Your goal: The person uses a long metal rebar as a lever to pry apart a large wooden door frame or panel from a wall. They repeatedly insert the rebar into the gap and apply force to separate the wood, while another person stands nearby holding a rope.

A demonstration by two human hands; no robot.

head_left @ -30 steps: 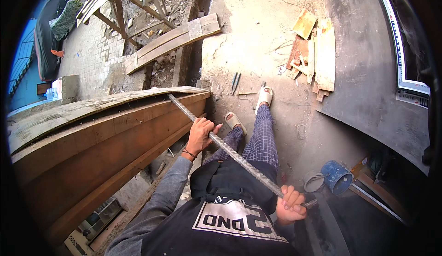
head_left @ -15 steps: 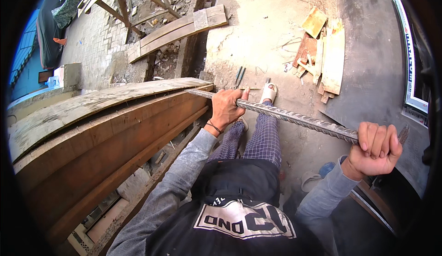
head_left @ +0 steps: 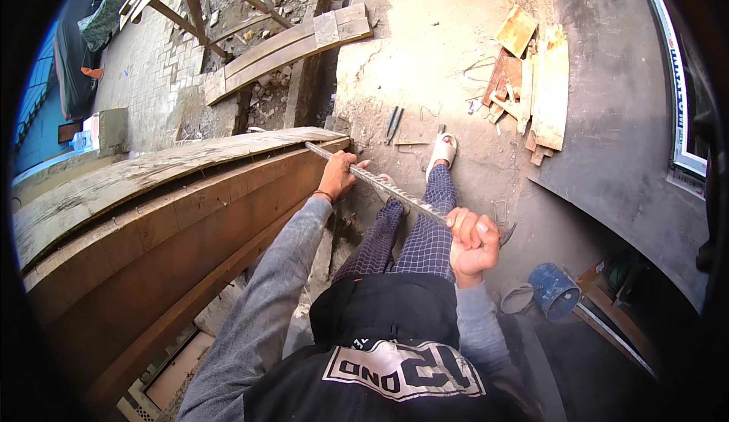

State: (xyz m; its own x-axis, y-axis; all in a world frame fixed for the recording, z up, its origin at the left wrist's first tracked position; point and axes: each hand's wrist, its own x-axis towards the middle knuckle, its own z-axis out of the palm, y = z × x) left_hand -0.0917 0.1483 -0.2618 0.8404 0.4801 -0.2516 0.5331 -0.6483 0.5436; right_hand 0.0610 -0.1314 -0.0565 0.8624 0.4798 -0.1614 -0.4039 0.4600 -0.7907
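A crowbar (head_left: 404,197) of ribbed steel slants across in front of my legs. My left hand (head_left: 338,175) is closed round it near its far-left tip. Lower on the right, my right hand (head_left: 474,244) grips the other end, where a short hooked point sticks out past the fist. The bar's flat tip meets the end of a long wooden beam (head_left: 190,206), by the gap under a weathered plywood sheet (head_left: 167,164). Several nails show along the beam's upper edge.
Scrap boards (head_left: 548,92) lie against the dark wall (head_left: 607,80) at right. A pair of long-handled pliers or cutters (head_left: 394,124) rests on the concrete ahead. Planks (head_left: 288,51) bridge a rubble-filled trench. A blue bucket (head_left: 554,291) lies tipped at my right; a wooden trestle (head_left: 194,4) stands far left.
My right hand has swung left and inward with its end of the crowbar, to in front of my thigh. My left hand has shifted slightly left and toward the beam's end.
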